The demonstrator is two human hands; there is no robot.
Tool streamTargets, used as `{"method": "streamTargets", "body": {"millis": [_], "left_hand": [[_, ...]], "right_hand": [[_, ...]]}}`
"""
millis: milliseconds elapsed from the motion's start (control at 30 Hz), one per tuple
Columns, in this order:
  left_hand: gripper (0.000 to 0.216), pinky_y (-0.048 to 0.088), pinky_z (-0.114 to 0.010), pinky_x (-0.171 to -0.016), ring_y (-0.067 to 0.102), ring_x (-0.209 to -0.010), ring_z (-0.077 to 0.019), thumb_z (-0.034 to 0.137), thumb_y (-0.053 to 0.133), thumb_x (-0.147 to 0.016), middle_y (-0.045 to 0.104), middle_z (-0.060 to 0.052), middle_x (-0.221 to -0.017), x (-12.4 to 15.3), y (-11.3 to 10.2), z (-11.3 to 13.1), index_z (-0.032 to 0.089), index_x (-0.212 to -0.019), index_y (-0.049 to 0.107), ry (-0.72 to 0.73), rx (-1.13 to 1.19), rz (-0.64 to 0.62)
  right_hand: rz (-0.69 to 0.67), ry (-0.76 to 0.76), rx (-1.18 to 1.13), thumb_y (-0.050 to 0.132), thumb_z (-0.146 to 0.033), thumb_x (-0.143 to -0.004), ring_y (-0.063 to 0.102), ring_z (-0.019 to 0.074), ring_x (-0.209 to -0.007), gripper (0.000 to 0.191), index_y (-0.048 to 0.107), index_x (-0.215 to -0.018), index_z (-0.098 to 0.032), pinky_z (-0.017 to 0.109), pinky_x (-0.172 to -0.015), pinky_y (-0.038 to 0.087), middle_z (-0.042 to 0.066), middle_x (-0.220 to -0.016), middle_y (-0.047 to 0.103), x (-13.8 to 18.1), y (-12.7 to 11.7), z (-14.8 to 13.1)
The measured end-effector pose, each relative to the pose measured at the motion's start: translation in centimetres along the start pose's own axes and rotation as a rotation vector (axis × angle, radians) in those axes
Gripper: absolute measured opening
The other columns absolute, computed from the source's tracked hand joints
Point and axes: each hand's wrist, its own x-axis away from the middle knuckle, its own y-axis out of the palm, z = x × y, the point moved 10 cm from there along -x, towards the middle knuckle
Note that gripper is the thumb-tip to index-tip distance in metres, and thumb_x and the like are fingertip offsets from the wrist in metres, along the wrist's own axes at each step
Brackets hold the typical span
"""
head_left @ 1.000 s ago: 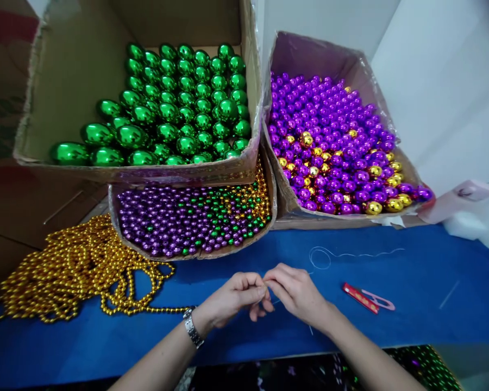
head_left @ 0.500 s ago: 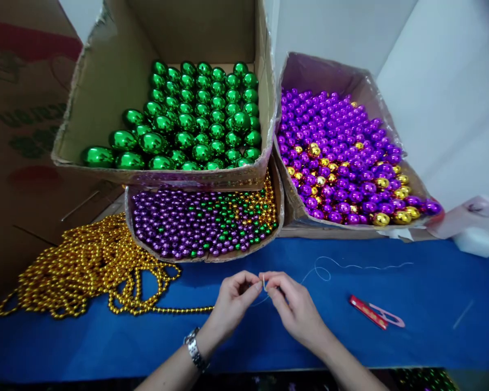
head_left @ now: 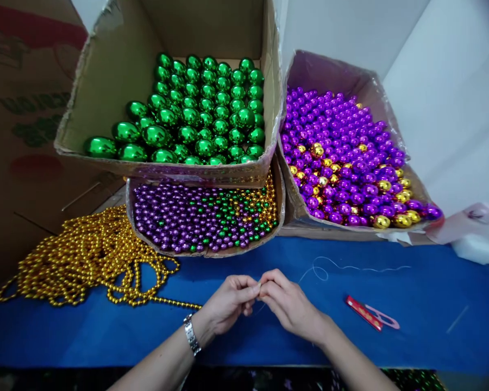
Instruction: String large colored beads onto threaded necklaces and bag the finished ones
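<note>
Head view: a person's left hand and right hand meet fingertip to fingertip over the blue tabletop, both pinched narrow on a thin white thread (its loose end trails right of the hands). Gold bead strands lie left of the hands; red snips lie to their right, a box of small mixed beads just beyond.

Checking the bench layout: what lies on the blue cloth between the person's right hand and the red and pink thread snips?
In the head view, only bare blue cloth lies between the right hand and the red and pink thread snips; the thin white thread runs farther back.
</note>
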Motion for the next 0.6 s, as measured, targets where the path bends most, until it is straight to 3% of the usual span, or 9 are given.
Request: {"method": "streamTargets", "body": {"millis": [600], "left_hand": [[0.032,0.031,-0.019,-0.044,0.041,-0.046,-0.0065,0.041,0.069,-0.073,0.05,0.003,-0.052,0.42,0.63,-0.24,0.012,-0.065,0.059,0.081,-0.107,-0.046]], "right_hand": [[-0.119,0.039,-0.091,0.042,-0.02,-0.094,0.056,0.0135,-0.084,0.013,0.055,-0.091,-0.021,0.028,-0.08,0.05,0.004,-0.1,0.049,0.46,0.51,0.5]]}}
